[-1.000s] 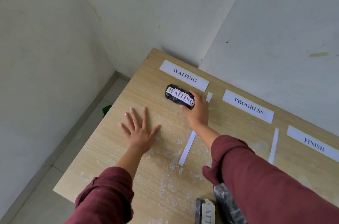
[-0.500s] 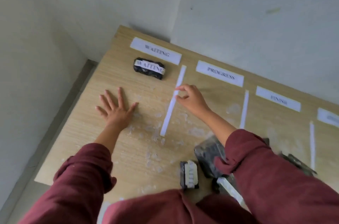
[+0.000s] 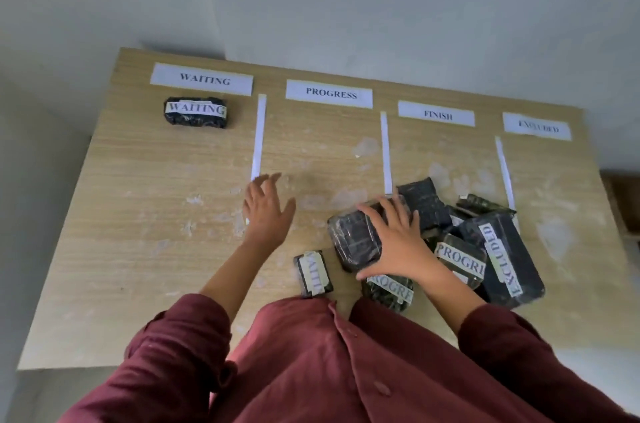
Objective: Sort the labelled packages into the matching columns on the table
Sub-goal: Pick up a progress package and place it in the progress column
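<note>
Wooden table (image 3: pixel 138 214) with four paper headers along the far edge: WAITING header (image 3: pixel 202 79), PROGRESS header (image 3: pixel 329 94), FINISH header (image 3: pixel 436 114), EXCLUDED header (image 3: pixel 536 126), the last one blurred. White paper strips divide the columns.

One black WAITING package (image 3: pixel 196 112) lies flat in the WAITING column, just beneath its header near the far-left corner, well apart from both hands.

Left hand (image 3: pixel 268 211) hangs over the table by the near end of the first divider strip (image 3: pixel 258 137), fingers spread and relaxed, holding nothing; blurred, contact with the table cannot be told.

Right hand (image 3: pixel 394 239) lies palm-down on a black unlabelled package (image 3: pixel 353 242) at the left of the pile, fingers spread over its top and thumb against its near edge.

The pile sits toward the near edge around the second and third divider strips: small WAITING package (image 3: pixel 313 273) at the left, two PROGRESS packages (image 3: pixel 389 291) (image 3: pixel 460 260), large EXCLUDED package (image 3: pixel 502 260) at the right, more black packages behind.

Maroon sleeves and shirt fill the bottom.
</note>
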{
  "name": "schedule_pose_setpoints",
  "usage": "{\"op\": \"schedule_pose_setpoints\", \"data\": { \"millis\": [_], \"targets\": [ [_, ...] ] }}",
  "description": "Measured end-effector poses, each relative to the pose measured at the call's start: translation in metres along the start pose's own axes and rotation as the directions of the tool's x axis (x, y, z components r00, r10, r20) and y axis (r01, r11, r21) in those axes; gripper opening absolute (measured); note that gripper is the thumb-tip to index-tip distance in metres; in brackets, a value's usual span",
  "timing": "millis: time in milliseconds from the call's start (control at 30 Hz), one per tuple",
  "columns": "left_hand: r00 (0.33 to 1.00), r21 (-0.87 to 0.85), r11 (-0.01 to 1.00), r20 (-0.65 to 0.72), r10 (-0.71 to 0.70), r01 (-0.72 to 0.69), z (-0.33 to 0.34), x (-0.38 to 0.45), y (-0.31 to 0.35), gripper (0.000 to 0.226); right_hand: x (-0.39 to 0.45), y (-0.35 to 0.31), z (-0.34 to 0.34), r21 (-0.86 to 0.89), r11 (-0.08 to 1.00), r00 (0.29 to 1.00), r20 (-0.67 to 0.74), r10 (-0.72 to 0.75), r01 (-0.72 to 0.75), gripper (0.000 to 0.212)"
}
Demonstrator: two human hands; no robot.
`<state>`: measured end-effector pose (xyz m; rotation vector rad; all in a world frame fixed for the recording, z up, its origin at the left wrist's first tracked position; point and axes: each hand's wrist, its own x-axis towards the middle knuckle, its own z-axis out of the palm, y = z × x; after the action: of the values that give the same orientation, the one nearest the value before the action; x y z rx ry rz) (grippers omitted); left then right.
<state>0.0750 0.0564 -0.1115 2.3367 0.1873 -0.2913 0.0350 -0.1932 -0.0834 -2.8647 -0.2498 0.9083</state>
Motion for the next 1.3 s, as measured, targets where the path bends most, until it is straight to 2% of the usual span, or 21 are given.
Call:
{"op": "schedule_pose_setpoints", "data": {
  "millis": [100, 133, 167, 200, 233, 267, 300, 333, 367, 400, 433, 500, 633, 767, 867, 967, 1033, 1133, 1200, 1300],
  "targets": [
    [0.999, -0.042, 0.998, 0.011, 0.038, -0.038, 0.005, -0.010, 0.008, 0.045, 0.002, -0.002, -0.007, -0.070, 0.998, 0.993, -0.120, -0.010, 0.002, 0.118],
    [0.999, -0.102, 0.994, 0.018, 0.041, -0.039, 0.004, -0.012, 0.010, 0.040, 0.000, -0.004, -0.013, -0.041, 0.999, 0.983, -0.180, -0.021, 0.014, 0.116],
    [0.999, -0.201, 0.979, 0.041, 0.032, -0.023, 0.000, -0.014, 0.014, 0.034, -0.004, -0.007, -0.021, 0.062, 0.998, 0.971, -0.239, -0.012, 0.028, 0.113],
    [0.996, -0.318, 0.948, 0.086, 0.011, 0.017, -0.006, -0.016, 0.019, 0.030, -0.009, -0.011, -0.030, 0.247, 0.968, 0.958, -0.284, 0.023, 0.050, 0.109],
    [0.989, -0.425, 0.903, 0.148, -0.005, 0.068, -0.014, -0.018, 0.025, 0.029, -0.014, -0.016, -0.040, 0.490, 0.868, 0.952, -0.296, 0.077, 0.083, 0.106],
    [0.977, -0.501, 0.858, 0.213, -0.007, 0.116, -0.022, -0.021, 0.031, 0.030, -0.019, -0.020, -0.050, 0.731, 0.671, 0.956, -0.267, 0.121, 0.120, 0.103],
    [0.962, -0.542, 0.827, 0.272, 0.008, 0.146, -0.029, -0.024, 0.038, 0.034, -0.022, -0.022, -0.057, 0.906, 0.394, 0.968, -0.217, 0.126, 0.152, 0.103],
    [0.946, -0.568, 0.807, 0.321, 0.036, 0.161, -0.036, -0.027, 0.044, 0.039, -0.026, -0.023, -0.063, 0.984, 0.099, 0.981, -0.160, 0.107, 0.150, 0.104],
    [0.931, -0.589, 0.791, 0.358, 0.072, 0.165, -0.040, -0.031, 0.051, 0.046, -0.028, -0.024, -0.067, 0.981, -0.159, 0.993, -0.100, 0.068, 0.110, 0.104],
    [0.917, -0.604, 0.779, 0.386, 0.101, 0.168, -0.044, -0.033, 0.057, 0.051, -0.031, -0.025, -0.070, 0.932, -0.359, 0.998, -0.052, 0.023, 0.057, 0.102],
    [0.906, -0.617, 0.769, 0.404, 0.124, 0.170, -0.046, -0.036, 0.064, 0.053, -0.033, -0.026, -0.070, 0.869, -0.494, 1.000, -0.011, -0.005, 0.007, 0.098],
    [0.896, -0.629, 0.757, 0.421, 0.142, 0.176, -0.048, -0.041, 0.076, 0.050, -0.034, -0.028, -0.068, 0.794, -0.607, 1.000, 0.031, -0.002, -0.025, 0.089],
    [0.900, -0.640, 0.750, 0.410, 0.150, 0.167, -0.053, -0.046, 0.087, 0.049, -0.032, -0.030, -0.072, 0.812, -0.584, 0.988, 0.069, 0.135, 0.023, 0.073],
    [0.900, -0.642, 0.744, 0.414, 0.134, 0.184, -0.056, -0.046, 0.085, 0.053, -0.028, -0.029, -0.071, 0.845, -0.534, 0.975, 0.123, 0.187, -0.004, 0.073],
    [0.898, -0.660, 0.726, 0.417, 0.139, 0.194, -0.056, -0.044, 0.083, 0.047, -0.021, -0.027, -0.068, 0.870, -0.492, 0.964, 0.152, 0.217, -0.026, 0.071],
    [0.887, -0.658, 0.720, 0.442, 0.132, 0.221, -0.052, -0.042, 0.079, 0.035, -0.018, -0.023, -0.067, 0.887, -0.458, 0.973, 0.160, 0.167, -0.067, 0.073],
    [0.873, -0.655, 0.707, 0.475, 0.110, 0.267, -0.047, -0.041, 0.074, 0.033, -0.020, -0.021, -0.066, 0.893, -0.439, 0.989, 0.136, 0.057, -0.098, 0.070],
    [0.847, -0.668, 0.647, 0.528, 0.063, 0.368, -0.041, -0.040, 0.068, 0.037, -0.018, -0.017, -0.060, 0.937, -0.300, 0.984, 0.165, -0.073, -0.180, 0.073],
    [0.839, -0.669, 0.621, 0.542, 0.032, 0.408, -0.037, -0.039, 0.063, 0.043, -0.013, -0.012, -0.053, 0.955, -0.212, 0.978, 0.204, -0.048, -0.210, 0.071],
    [0.822, -0.667, 0.593, 0.570, 0.017, 0.450, -0.030, -0.037, 0.058, 0.050, -0.001, -0.007, -0.053, 0.957, -0.222, 0.979, 0.199, 0.043, -0.185, 0.071]
  ]
}}
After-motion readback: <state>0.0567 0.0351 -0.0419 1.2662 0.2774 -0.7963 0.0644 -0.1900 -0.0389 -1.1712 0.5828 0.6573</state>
